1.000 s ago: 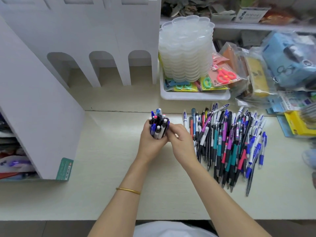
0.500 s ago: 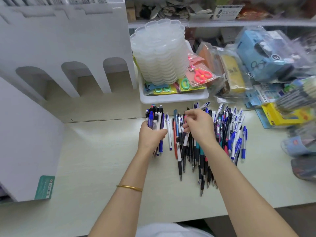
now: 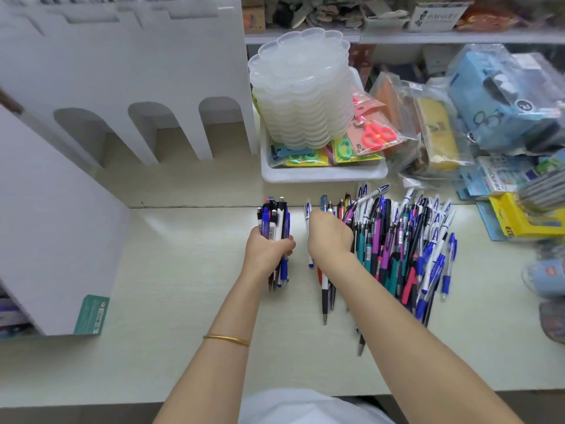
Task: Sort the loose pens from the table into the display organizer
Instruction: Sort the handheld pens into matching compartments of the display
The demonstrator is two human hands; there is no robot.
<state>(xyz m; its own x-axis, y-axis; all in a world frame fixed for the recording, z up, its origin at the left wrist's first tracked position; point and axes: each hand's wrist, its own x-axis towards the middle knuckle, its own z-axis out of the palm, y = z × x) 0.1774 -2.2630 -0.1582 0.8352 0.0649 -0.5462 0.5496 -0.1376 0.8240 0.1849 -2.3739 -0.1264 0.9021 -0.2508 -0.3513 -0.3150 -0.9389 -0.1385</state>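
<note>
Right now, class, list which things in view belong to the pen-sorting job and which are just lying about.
Job: pen bundle in left hand; loose pens beneath right hand; white display organizer.
Lying about: clear tray stack; scissors packs; white bin; yellow box.

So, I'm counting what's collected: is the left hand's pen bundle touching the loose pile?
Apart. The head view shows a strip of bare table between the pen bundle gripped by the left hand and the loose pile.

Left hand point(image 3: 269, 250) grips a bundle of mixed-colour pens point(image 3: 275, 221); right hand point(image 3: 330, 237) rests curled on the loose pen pile point(image 3: 400, 240) on the pale surface point(image 3: 183, 270).
</note>
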